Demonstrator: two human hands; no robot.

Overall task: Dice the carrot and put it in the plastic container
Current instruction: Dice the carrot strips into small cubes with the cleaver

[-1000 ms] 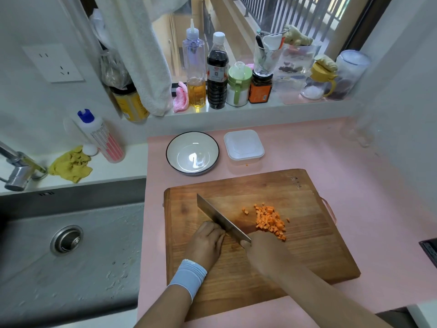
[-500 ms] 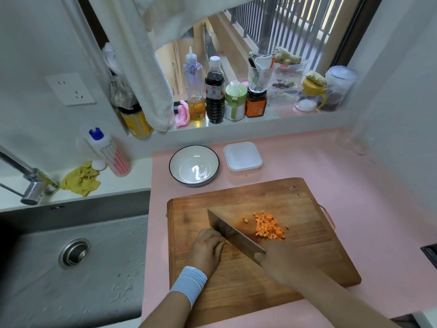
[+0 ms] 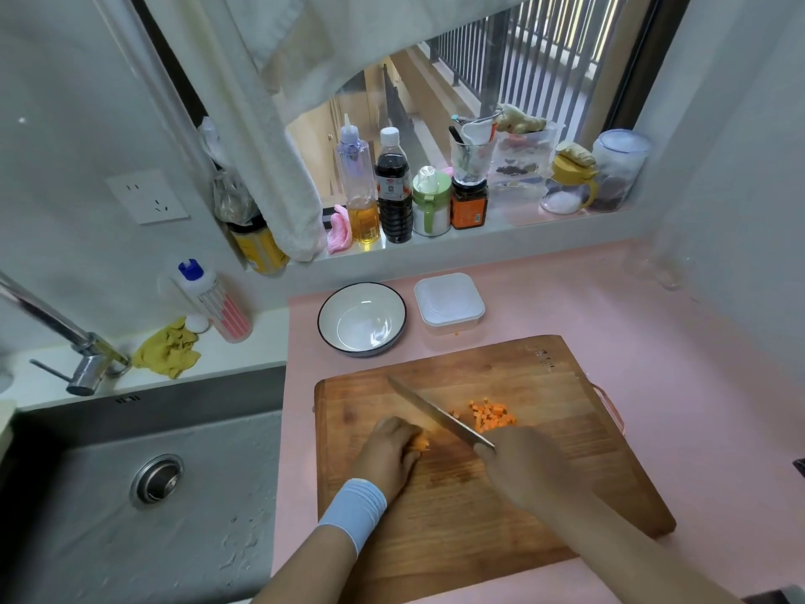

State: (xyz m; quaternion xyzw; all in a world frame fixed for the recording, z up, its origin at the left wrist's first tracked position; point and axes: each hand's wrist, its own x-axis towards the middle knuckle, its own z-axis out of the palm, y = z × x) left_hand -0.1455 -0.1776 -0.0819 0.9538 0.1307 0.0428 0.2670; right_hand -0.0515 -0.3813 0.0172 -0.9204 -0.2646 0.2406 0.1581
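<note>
Pins a carrot stub (image 3: 420, 443) to the board (image 3: 566, 473) with the left hand (image 3: 387, 455), fingers curled down over it. Grips the knife (image 3: 435, 414) by its handle in the right hand (image 3: 518, 466), fist closed round it. Holds the blade slanting forward and leftward from the right hand, passing just beyond the left hand, close to the stub. Finds a heap of dice (image 3: 490, 416) on the board just beyond the right hand, right of the blade. Finds the container (image 3: 448, 303) well beyond both hands, a bowl (image 3: 361, 318) just beside it, ahead of the left hand.
</note>
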